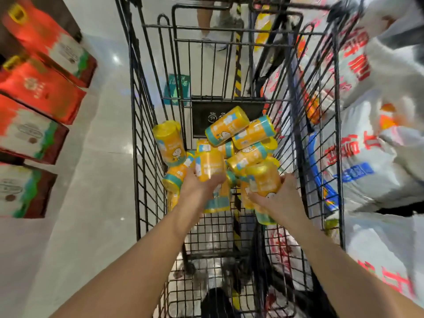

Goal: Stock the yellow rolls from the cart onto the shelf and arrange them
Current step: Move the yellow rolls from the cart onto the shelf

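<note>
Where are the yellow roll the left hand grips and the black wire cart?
Yellow roll (210, 165), gripped by left hand (196, 187): head view, wrapper's middle.
Black wire cart (146, 138): head view, left side wall.

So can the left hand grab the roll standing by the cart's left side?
Probably not yet: the left hand already grips a roll. The way to the standing roll looks free, though, with nothing lying over it.

Yellow rolls (226, 128) teal-banded, cartoon print; black wire cart (137, 111); red boxes (43, 92)
</note>
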Tool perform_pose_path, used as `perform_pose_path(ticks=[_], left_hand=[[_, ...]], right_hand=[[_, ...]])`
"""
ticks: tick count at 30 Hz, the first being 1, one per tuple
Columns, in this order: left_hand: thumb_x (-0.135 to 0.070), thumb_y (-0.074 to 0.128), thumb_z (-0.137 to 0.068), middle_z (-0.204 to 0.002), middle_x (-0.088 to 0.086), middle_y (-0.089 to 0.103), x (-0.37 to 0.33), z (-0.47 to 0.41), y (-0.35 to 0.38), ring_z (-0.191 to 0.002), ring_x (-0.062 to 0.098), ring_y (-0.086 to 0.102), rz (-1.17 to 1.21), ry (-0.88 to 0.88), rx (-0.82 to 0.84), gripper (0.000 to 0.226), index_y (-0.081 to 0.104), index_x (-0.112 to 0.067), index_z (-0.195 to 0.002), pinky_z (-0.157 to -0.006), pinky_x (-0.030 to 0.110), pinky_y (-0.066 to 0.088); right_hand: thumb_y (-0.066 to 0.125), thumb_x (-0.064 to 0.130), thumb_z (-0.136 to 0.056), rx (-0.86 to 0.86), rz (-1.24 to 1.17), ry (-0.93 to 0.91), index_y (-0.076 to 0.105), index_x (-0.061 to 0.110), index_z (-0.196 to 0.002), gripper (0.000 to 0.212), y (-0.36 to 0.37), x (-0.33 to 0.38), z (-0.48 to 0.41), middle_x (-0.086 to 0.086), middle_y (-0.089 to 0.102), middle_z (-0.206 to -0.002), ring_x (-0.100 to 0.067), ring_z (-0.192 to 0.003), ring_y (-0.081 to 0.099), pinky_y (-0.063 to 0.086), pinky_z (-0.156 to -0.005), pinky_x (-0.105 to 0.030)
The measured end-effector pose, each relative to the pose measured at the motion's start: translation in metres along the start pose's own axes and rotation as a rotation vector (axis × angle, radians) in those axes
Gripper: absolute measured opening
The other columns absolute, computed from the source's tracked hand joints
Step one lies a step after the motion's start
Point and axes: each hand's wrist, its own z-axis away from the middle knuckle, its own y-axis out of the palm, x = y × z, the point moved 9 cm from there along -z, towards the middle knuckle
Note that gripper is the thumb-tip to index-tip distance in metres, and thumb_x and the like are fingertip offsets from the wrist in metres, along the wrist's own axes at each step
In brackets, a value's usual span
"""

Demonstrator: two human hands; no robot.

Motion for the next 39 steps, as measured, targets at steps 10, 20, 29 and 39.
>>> perform_pose_path(ticks=[10,20,29,39], left_hand=[[-0.017,0.082,-0.073,-0.107,0.009,0.07,-0.065,0.135,-0.022,-0.094,0.027,0.071,-0.096,0.126,0.182,0.051,0.055,-0.02,-0.117,-0.083,0.051,0.059],[-0.008,0.076,-0.08,-0.103,0.01,0.072,-0.13,0.26,-0.036,-0.087,0.028,0.073,-0.095,0.258,0.4,0.039,0.058,-0.017,-0.113,-0.073,0.049,0.06],[-0.01,0.073,-0.084,-0.105,0.016,0.07,-0.174,0.369,0.0,-0.09,0.033,0.07,-0.143,0.354,0.669,0.029,0.059,-0.015,-0.108,-0.079,0.051,0.06],[-0.024,0.076,-0.079,-0.108,0.017,0.072,-0.203,0.494,0.078,-0.096,0.036,0.071,-0.117,0.468,1.015,0.049,0.057,-0.011,-0.123,-0.081,0.053,0.059]], right_hand=[[0.09,0.035,-0.067,-0.194,-0.288,-0.045,0.036,0.025,-0.125,0.081,-0.068,0.035,0.146,0.005,0.057,-0.108,-0.009,-0.089,0.058,0.043,-0.07,-0.02],[0.087,0.023,-0.069,-0.269,-0.829,-0.036,0.049,0.015,-0.12,0.063,-0.115,0.066,0.289,-0.007,0.072,-0.105,-0.015,-0.085,0.073,0.059,-0.069,-0.029],[0.064,0.009,-0.09,-0.348,-1.026,-0.071,0.058,0.02,-0.113,0.027,-0.176,0.076,0.403,-0.003,0.076,-0.097,-0.017,-0.08,0.074,0.056,-0.068,-0.033],[0.068,0.027,-0.062,-0.552,-1.012,-0.208,0.061,0.019,-0.104,0.044,-0.261,0.081,0.516,0.001,0.073,-0.085,-0.013,-0.077,0.068,0.054,-0.075,-0.038]])
